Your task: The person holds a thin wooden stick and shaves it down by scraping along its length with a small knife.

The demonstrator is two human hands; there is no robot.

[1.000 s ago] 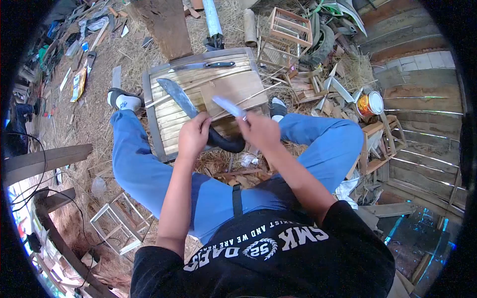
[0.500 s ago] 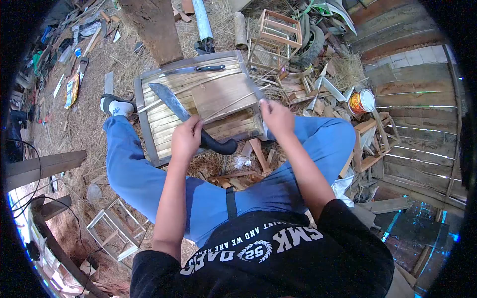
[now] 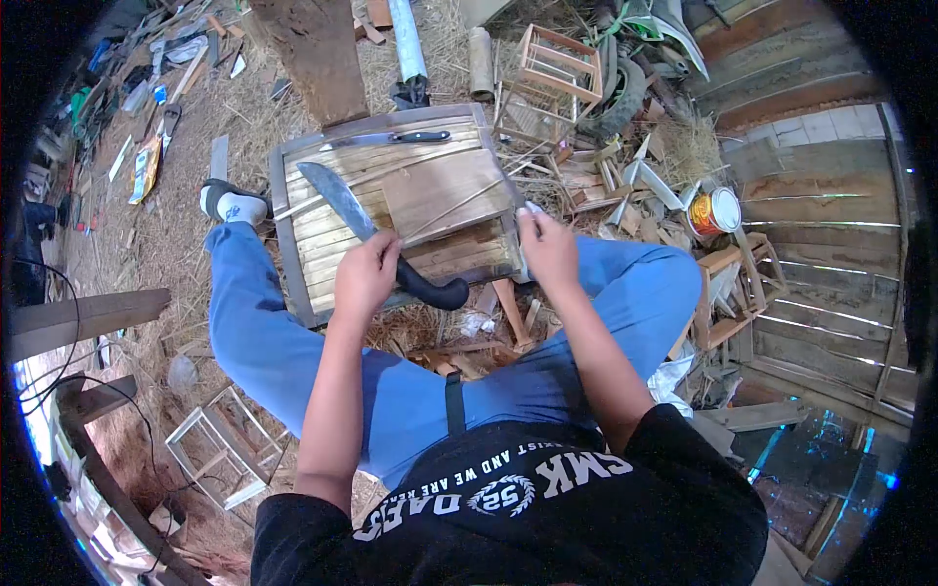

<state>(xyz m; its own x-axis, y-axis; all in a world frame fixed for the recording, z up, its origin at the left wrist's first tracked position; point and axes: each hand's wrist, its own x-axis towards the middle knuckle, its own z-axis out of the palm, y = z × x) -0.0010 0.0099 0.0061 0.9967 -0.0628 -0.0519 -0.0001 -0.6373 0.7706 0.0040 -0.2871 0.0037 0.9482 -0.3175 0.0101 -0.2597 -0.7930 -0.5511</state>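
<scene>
My left hand [image 3: 366, 273] is closed in a pinch on the near end of a thin wooden stick [image 3: 454, 207], which slants up to the right across a flat board [image 3: 430, 195]. Beside those fingers a machete [image 3: 337, 195] with a curved black handle lies on the slatted wooden table [image 3: 318, 264]. At the table's right edge my right hand [image 3: 549, 249] is closed on a narrow grey blade-like tool [image 3: 518, 195], whose grip the fingers mostly hide. A black-handled knife [image 3: 420, 137] rests along the table's far edge.
A wooden post [image 3: 318, 68] stands at the table's far side. Small wooden frames [image 3: 559, 63], a tyre [image 3: 625, 96], wood scraps and a paint tin [image 3: 715, 210] lie to the right. My legs straddle the table.
My right hand has shifted slightly down and right, with the grey tool still in it. My left hand keeps its pinch on the stick. The whole view has shifted slightly.
</scene>
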